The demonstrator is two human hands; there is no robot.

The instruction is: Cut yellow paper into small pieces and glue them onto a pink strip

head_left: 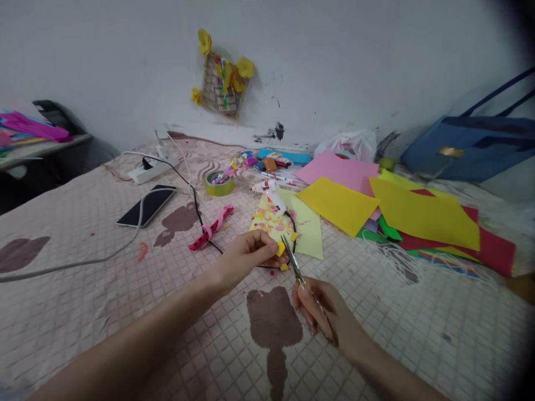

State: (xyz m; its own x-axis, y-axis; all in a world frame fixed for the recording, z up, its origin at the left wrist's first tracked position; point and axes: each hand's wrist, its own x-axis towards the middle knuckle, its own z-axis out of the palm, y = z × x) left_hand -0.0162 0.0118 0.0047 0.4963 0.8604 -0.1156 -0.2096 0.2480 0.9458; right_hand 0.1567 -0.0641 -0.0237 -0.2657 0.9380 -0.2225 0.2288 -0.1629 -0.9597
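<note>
Partner: State of the hands?

Me: Left hand (251, 250) closed, a small yellow piece (280, 249) pinched between thumb and fingers. Right hand (320, 312) wrapped around the scissors (297, 268); their blades pointed away from me, tips just beside the yellow piece.

Partner: Just beyond?

Me: A pale yellow sheet (311, 233), strewn with pink and yellow bits (271, 220). The glue gun (275, 199) lay at its far edge, with a black cord (294, 223) at its near end.

Partner: Farther out?

Me: Toward my left: a curled pink strip (214, 227), a tape roll (219, 185) beyond it, then a phone (148, 206) and a power strip (154, 170). Toward my right: white strings (399, 259) in front of overlapping yellow, pink and red sheets (424, 211). A blue bag (472, 145) stood behind those, near the wall (326, 67).
</note>
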